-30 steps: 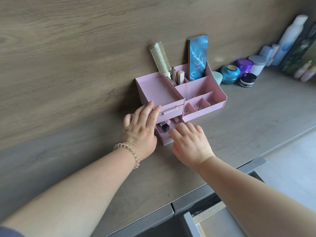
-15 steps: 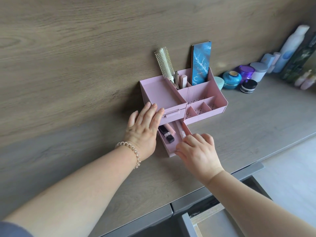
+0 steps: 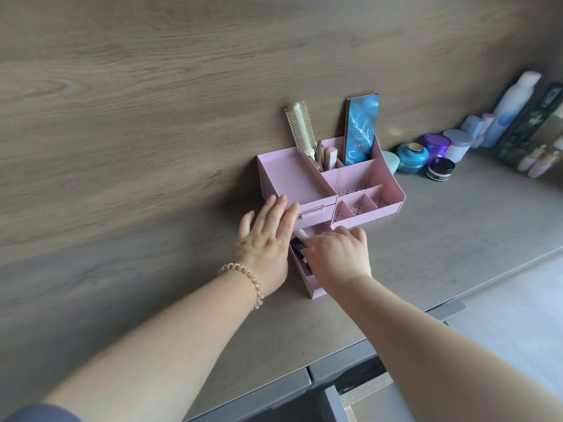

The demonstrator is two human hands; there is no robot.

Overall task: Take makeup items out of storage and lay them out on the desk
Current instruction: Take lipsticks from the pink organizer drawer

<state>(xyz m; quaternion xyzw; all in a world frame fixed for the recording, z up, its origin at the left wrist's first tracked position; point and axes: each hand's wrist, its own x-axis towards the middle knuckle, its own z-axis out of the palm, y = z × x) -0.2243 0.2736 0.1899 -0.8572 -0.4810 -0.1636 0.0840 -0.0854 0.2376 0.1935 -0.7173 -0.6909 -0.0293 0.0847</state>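
A pink organizer [image 3: 356,178] stands on the desk [image 3: 457,226] against the wooden wall. Its lower drawer [image 3: 310,287] is pulled out toward me. Inside lie a black lipstick [image 3: 297,248] and a pale tube [image 3: 301,234], both partly covered. My left hand [image 3: 268,239] presses flat against the organizer's front left corner. My right hand [image 3: 338,254] is over the open drawer with its fingers bent down into it; their tips are hidden. A round hairbrush [image 3: 300,129], a blue palette [image 3: 361,129] and small sticks stand in the upper compartments.
Right of the organizer sit a teal jar [image 3: 412,158], a purple jar [image 3: 437,144], a black jar [image 3: 440,173], a white jar and tall bottles [image 3: 515,102]. Below the desk's front edge a desk drawer [image 3: 365,400] hangs open.
The pink drawer was pulled out further by my right hand, which has since moved from the drawer's front edge to over its contents. My left hand stays on the organizer.
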